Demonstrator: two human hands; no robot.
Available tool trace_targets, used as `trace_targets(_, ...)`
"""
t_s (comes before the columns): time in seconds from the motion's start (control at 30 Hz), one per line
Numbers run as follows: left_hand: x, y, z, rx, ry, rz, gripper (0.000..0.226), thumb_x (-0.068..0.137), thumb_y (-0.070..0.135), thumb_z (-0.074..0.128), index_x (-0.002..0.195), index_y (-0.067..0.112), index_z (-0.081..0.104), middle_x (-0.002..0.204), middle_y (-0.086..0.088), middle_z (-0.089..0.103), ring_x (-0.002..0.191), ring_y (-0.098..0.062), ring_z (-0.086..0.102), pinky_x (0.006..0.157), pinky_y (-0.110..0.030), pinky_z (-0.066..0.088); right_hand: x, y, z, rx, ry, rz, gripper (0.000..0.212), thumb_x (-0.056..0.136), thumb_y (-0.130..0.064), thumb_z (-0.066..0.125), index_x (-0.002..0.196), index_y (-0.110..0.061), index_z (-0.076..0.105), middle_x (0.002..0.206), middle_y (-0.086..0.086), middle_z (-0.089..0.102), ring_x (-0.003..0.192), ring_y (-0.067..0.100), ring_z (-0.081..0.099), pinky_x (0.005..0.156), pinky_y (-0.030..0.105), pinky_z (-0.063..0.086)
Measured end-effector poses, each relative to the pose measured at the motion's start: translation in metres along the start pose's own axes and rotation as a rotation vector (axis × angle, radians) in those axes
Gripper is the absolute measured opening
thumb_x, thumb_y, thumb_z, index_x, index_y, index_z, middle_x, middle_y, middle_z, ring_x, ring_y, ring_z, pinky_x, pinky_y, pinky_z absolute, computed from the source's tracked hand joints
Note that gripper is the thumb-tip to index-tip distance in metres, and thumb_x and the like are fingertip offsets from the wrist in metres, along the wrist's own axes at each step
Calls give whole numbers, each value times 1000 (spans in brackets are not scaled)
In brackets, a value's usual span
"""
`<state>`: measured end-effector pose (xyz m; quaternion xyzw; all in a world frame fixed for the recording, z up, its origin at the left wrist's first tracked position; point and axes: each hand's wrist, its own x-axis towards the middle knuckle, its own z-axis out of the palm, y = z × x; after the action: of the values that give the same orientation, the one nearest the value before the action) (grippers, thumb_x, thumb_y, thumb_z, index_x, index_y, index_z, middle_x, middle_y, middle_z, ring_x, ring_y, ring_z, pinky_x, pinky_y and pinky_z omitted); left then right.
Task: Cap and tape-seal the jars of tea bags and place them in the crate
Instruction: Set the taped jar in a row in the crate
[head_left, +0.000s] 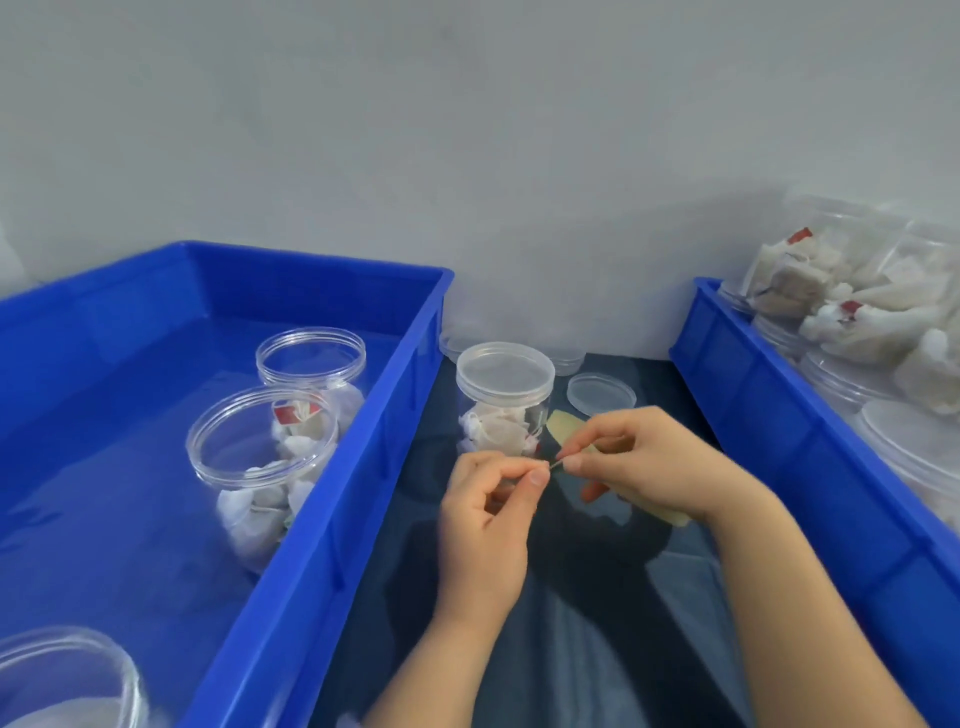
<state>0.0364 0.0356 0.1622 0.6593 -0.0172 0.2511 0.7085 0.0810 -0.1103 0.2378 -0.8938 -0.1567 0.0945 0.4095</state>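
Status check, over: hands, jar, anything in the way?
Left hand pinches tape end, right hand holds tape roll. Capped jar upright on table, beside blue crate. Loose lid beside jar, nothing blocking.

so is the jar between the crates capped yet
Capped: a clear lid sits flat on the jar. Whether it is tight, cannot tell.
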Motion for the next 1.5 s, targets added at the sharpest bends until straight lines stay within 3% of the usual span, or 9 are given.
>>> trace_targets(0.13, 1, -1, 7, 71, 17, 23, 25, 86, 7, 68, 78, 31, 70, 87, 5, 61, 76, -13, 60, 72, -30, 51, 2, 3, -8, -36, -23, 11, 7, 84, -31, 70, 82, -25, 71, 76, -7, 73, 68, 7, 70, 66, 22, 44)
trace_targets(0.3, 18, 4, 11, 308, 224, 411, 39, 78, 14, 69, 116, 17, 60, 119, -12, 50, 110, -16, 48, 91, -24, 43, 6, -2, -4, -52, 104, -44, 15, 87, -35, 66, 72, -33, 68, 66, -20, 66, 61, 4, 65, 58, 17, 42)
trace_targets(0.43, 44, 6, 19, 131, 251, 172, 39, 94, 14, 54, 126, 34, 47, 151, -12, 26, 138, -5, 23, 100, 0, 21, 12, -3, 5, -153, 244, -92, 23, 88, -35, 64, 66, -39, 60, 93, -5, 57, 82, 7, 52, 58, 12, 35)
trace_targets(0.5, 50, -2, 20, 71, 179, 112, 35, 99, 19, 48, 126, 40, 42, 156, -4, 22, 142, -3, 17, 110, -8, 20, 14, -3, 8, -161, 240, -89, 22, 89, -34, 64, 69, -41, 59, 106, -2, 48, 90, 4, 46, 66, 18, 34)
trace_targets(0.6, 54, -12, 19, 12, 100, 145, 43, 88, 40, 54, 126, 43, 35, 144, 5, 40, 136, -9, 36, 113, -35, 33, 17, -4, 7, -190, 226, -90, 22, 88, -36, 64, 70, -44, 57, 111, -6, 40, 86, -6, 43, 79, 23, 33)
trace_targets(0.83, 60, -25, 14, -11, 21, 194, 60, 72, 57, 56, 125, 47, 29, 134, 23, 40, 128, 3, 41, 103, -19, 36, 28, 0, 6, -177, 297, -94, 9, 83, -40, 68, 74, -38, 65, 112, -9, 45, 98, -1, 41, 72, 4, 32)
trace_targets(1.1, 63, -26, 16, -51, 38, 246, 65, 77, 81, 38, 129, 41, 32, 135, 19, 42, 128, -2, 44, 106, -25, 36, 36, 2, 13, -76, 379, -65, 17, 74, -42, 76, 65, -35, 64, 110, -8, 47, 102, 5, 43, 76, 18, 33)
trace_targets(1.23, 63, -28, 15, -60, 35, 255, 63, 79, 79, 38, 129, 40, 32, 136, 15, 43, 129, -6, 44, 107, -28, 37, 37, 2, 15, -56, 405, -90, 20, 73, -38, 78, 63, -34, 61, 107, -4, 50, 93, -3, 46, 73, 9, 33)
trace_targets(1.5, 65, -31, 16, -64, 52, 224, 49, 85, 60, 41, 129, 38, 34, 138, 3, 45, 128, -11, 45, 109, -39, 37, 35, 2, 11, -44, 359, -97, 13, 76, -36, 76, 69, -34, 65, 111, -4, 50, 103, 5, 48, 86, 23, 35)
